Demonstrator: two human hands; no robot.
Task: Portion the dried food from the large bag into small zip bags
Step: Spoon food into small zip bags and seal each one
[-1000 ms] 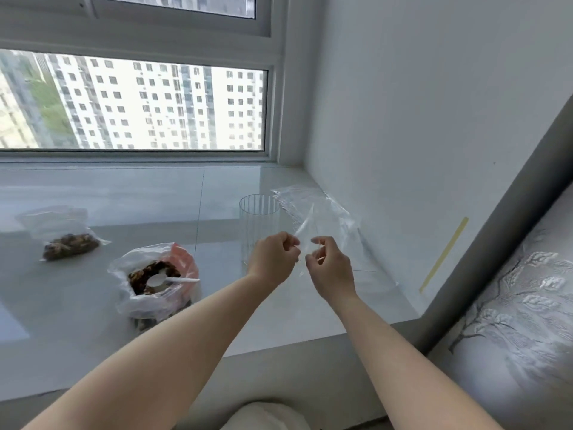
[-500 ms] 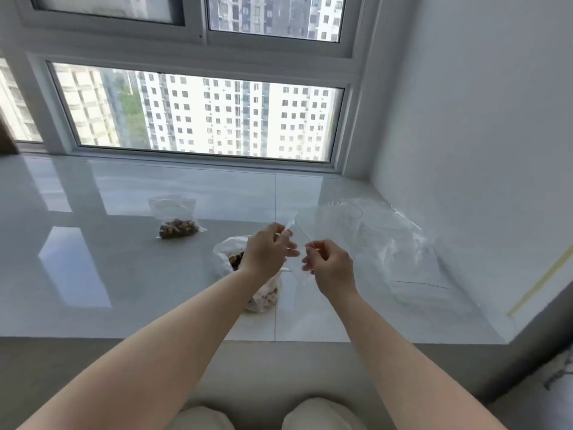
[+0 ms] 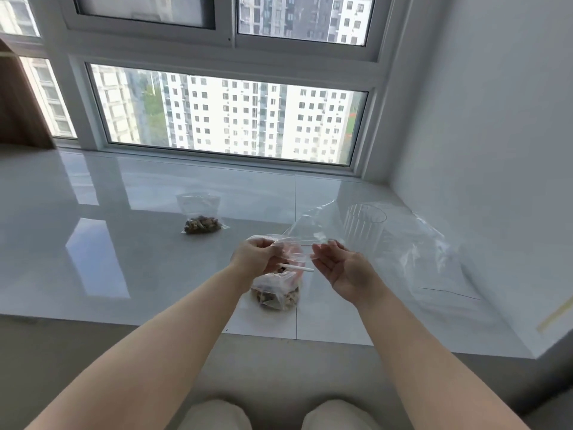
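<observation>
Above the large bag [image 3: 276, 293] — both hands pinch an empty zip bag [image 3: 313, 226].

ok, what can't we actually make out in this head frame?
- Spoon: only the white handle shows; the left hand hides its bowl.
- Large bag: fill level unclear, hand and crumpled plastic cover it.
- Empty zip bag: mouth open or sealed, clear film too faint.
- Right hand: grip on the film unclear.
- Filled small bag: seal too small.
</observation>
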